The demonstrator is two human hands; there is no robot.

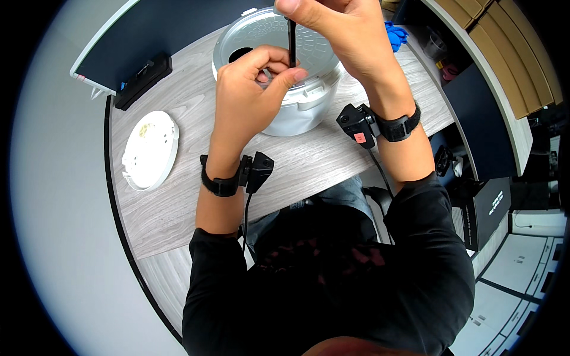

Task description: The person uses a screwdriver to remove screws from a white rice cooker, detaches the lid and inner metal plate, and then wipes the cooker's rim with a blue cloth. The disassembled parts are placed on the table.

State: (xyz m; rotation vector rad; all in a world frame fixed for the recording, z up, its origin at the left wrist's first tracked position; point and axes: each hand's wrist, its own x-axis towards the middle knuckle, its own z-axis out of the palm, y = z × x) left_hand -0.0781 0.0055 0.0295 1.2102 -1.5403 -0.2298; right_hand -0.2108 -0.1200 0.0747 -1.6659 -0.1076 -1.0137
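Note:
A round white appliance [303,121], looking like a rice cooker, stands on the table in front of me, its grey patterned metal top [261,34] exposed with a dark round hole [239,54]. Over its front edge, a slim black rod-like tool [292,43], perhaps a screwdriver, stands nearly upright. My right hand [347,32] grips its upper end, cut off by the top of the view. My left hand [252,89] is closed, thumb and fingers pinched around the lower end. The tip is hidden behind the left fingers. A round white cover [151,151] lies on the table to the left.
A dark panel [142,35] borders the table [196,127] at back left, with a black box-shaped device [142,80] beside it. A blue bundle [395,37] lies at back right, near a shelf holding a clear cup [435,45]. Cardboard boxes [504,53] stand at far right.

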